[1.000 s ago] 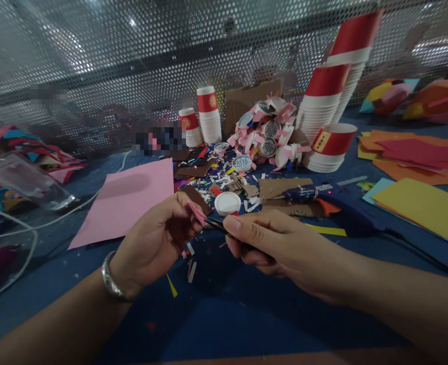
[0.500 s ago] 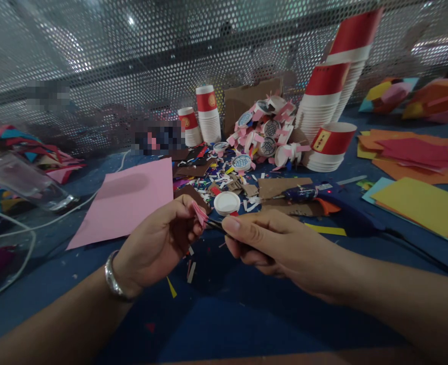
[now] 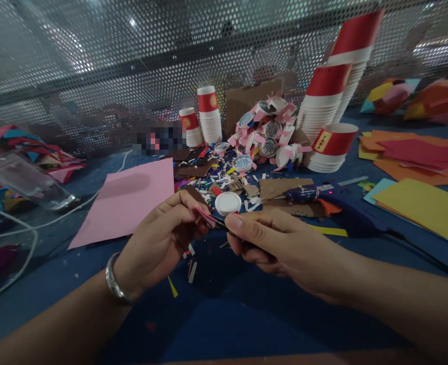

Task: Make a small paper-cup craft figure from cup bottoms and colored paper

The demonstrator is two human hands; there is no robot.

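Note:
My left hand [image 3: 159,238] pinches a small folded pink paper piece [image 3: 204,215] between thumb and fingers, above the blue table [image 3: 224,324]. A silver bracelet [image 3: 113,279] sits on that wrist. My right hand [image 3: 273,243] is closed around a dark tool, apparently scissors [image 3: 219,221], whose tip meets the pink piece. Just behind the two hands lies a white round lid [image 3: 227,203]. Most of the tool is hidden inside my right fist.
A pink sheet [image 3: 128,200] lies at the left. Paper scraps, brown card pieces [image 3: 281,187] and a pile of decorated lids [image 3: 264,134] fill the middle. Stacks of red-and-white paper cups [image 3: 330,101] stand at the back. Coloured sheets [image 3: 417,203] and a glue gun [image 3: 345,213] lie at the right.
My two hands have drawn closer together; the pink piece now sits lower and against the tool's tip. The rest of the table is unchanged.

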